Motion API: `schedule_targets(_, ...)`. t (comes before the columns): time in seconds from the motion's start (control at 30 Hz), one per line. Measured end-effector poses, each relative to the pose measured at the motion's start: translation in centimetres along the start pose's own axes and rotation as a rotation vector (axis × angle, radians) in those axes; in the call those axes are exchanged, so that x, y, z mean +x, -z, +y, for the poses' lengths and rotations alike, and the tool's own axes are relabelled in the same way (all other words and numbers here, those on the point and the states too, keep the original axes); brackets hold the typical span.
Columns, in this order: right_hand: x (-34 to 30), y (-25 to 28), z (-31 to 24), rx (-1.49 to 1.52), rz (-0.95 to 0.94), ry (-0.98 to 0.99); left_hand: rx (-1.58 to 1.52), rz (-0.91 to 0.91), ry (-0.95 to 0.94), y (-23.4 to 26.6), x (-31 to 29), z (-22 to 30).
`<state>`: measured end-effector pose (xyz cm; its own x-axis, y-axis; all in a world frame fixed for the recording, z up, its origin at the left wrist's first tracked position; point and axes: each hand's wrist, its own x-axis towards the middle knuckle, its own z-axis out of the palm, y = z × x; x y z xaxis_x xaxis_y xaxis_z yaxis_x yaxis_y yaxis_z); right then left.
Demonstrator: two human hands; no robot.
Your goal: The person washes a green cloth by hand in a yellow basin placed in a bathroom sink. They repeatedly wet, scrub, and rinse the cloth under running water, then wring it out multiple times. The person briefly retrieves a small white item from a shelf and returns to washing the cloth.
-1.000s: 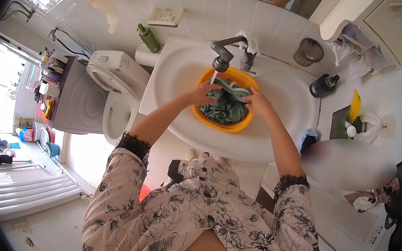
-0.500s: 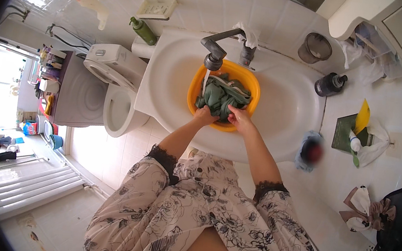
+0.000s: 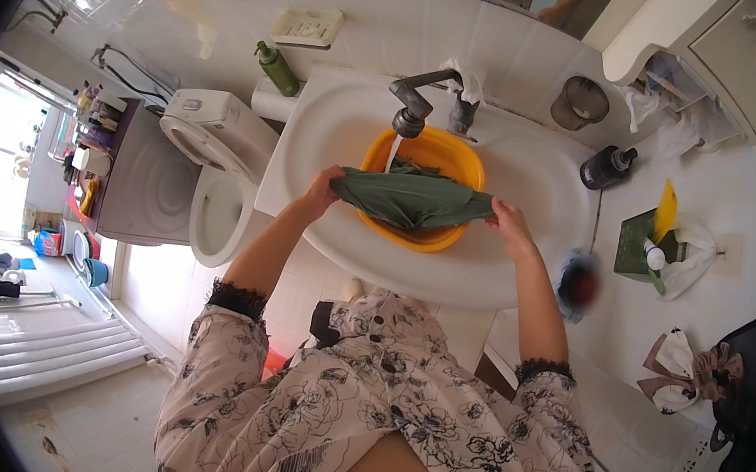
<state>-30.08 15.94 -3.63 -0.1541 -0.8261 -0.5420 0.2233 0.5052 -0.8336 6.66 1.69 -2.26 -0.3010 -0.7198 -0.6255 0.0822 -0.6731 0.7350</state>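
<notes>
A dark green garment (image 3: 410, 201) is stretched sideways between my two hands, over the front of a yellow-orange basin (image 3: 472, 159). Its left end is gripped by my left hand (image 3: 322, 190), and its right end by my right hand (image 3: 507, 225). More green cloth lies in the basin behind the stretched part. The basin sits in a white sink (image 3: 531, 198). From the grey faucet (image 3: 410, 114) a stream of water runs down into the basin's left side. What the garment exactly is cannot be made out.
Behind the sink stand a green pump bottle (image 3: 276, 68) and a dark mesh cup (image 3: 581, 104). A black bottle (image 3: 608, 167) is at the sink's right end. To the left are a toilet (image 3: 218, 218) and a washing machine (image 3: 157, 175). A green tissue box (image 3: 640, 245) hangs at right.
My hands have spread far apart, lifting the bunched garment's front up and pulling it taut between them. The head view has shifted slightly, and more of the mirror shows.
</notes>
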Motion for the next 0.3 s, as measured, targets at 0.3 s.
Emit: schedule_targets(0.3, -3.2, -2.0, -9.7, 0.261, 0.212, 0.302, 0.413, 0.010, -0.204, -0.4, -2.8, 5.5)
